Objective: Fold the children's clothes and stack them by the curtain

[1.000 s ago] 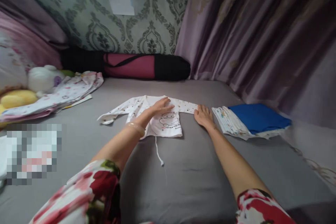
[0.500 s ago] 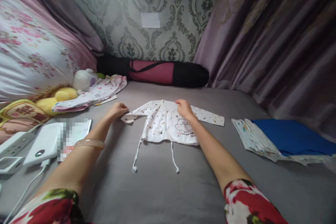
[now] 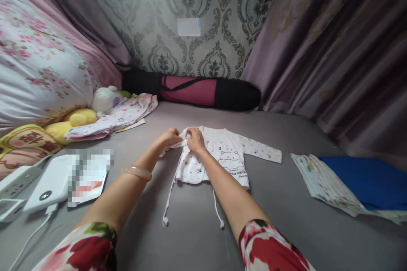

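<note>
A small white baby shirt (image 3: pixel 230 146) with a cartoon animal print and tiny motifs lies spread on the grey sheet. Two white ties hang from its lower edge toward me. My left hand (image 3: pixel 171 136) is closed on the sleeve at the left, whose cuff pokes out beneath it. Right beside it, my right hand (image 3: pixel 195 139) pinches the cloth near that sleeve's shoulder. The sleeve on the right stretches out flat, with no hand on it.
Folded cloths (image 3: pixel 321 182) with a blue piece (image 3: pixel 365 180) lie at the right. A power bank (image 3: pixel 52 184), a phone (image 3: pixel 92 178) and a power strip (image 3: pixel 19 182) are at the left, near plush toys (image 3: pixel 106 100). A long black-and-maroon bag (image 3: pixel 190 92) lies along the wall.
My right hand has moved left from the shirt's right front to the left shoulder. My left hand has shifted right along the sleeve, bringing the hands together. The view has tilted slightly.
</note>
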{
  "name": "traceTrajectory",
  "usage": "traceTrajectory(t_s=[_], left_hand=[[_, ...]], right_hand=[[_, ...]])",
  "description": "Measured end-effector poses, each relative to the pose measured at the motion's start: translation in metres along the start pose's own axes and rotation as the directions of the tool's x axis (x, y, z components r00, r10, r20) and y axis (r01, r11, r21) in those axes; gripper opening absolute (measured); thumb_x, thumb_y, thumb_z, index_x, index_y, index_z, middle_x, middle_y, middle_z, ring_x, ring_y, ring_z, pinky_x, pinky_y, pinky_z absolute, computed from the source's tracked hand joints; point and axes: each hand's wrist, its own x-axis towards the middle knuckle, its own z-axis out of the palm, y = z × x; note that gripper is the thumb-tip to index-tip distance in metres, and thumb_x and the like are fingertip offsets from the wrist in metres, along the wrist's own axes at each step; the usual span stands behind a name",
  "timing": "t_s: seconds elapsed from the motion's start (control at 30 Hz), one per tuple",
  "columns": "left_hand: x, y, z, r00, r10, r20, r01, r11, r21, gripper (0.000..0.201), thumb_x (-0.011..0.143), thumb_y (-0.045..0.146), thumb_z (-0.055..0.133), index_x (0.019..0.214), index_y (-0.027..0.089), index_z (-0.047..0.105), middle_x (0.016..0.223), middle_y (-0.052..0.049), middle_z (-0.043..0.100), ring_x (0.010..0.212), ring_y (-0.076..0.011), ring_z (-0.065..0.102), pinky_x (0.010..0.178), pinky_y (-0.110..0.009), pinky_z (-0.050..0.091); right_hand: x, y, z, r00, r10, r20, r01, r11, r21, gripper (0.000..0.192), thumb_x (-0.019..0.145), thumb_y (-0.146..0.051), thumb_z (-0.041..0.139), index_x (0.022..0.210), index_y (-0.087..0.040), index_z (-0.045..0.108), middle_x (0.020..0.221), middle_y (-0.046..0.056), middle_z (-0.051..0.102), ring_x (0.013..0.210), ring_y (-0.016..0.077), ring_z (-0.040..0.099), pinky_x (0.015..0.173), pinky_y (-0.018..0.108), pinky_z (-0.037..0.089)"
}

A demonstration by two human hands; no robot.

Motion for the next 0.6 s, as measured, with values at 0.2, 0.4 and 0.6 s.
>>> traceTrajectory(t_s=[0.2,0.4,0.6], left_hand=[[0.009,0.016,-0.005,0.999,-0.001,0.041,0.001,1.0,0.003,0.006,0.065,0.017,0.059,0.067,0.018,0.054,0.048,0.006,0.044,0.045,-0.0099,0.043,0.045,-0.021,0.029],[0.026,0.002,-0.021,0.996,-0.025,0.081,0.024,1.0,0.018,0.011,0.06,0.026,0.064,0.067,0.017,0.061,0.051,0.002,0.054,0.049,-0.013,0.049,0.045,-0.022,0.032],[0.028,-0.029,-0.062,0.954,-0.117,0.276,0.108,0.993,0.05,0.028,0.048,0.036,0.077,0.069,0.018,0.069,0.06,-0.005,0.066,0.056,-0.0203,0.061,0.049,-0.025,0.043]], right_hand=[[-0.003,-0.002,-0.001,1.0,-0.009,-0.016,0.009,1.0,-0.004,0.035,0.085,-0.005,0.042,0.111,-0.015,0.064,0.119,0.01,0.062,0.112,0.0194,0.052,0.1,0.03,0.038],[-0.009,-0.011,-0.007,1.0,-0.016,0.027,0.02,0.988,-0.152,0.035,0.094,-0.021,0.041,0.122,-0.017,0.06,0.126,0.008,0.059,0.116,0.0205,0.049,0.103,0.029,0.035],[-0.015,-0.019,-0.009,0.996,-0.013,0.085,0.036,0.962,-0.27,0.041,0.094,-0.028,0.04,0.132,-0.023,0.055,0.138,0.006,0.051,0.124,0.0236,0.042,0.105,0.033,0.033]])
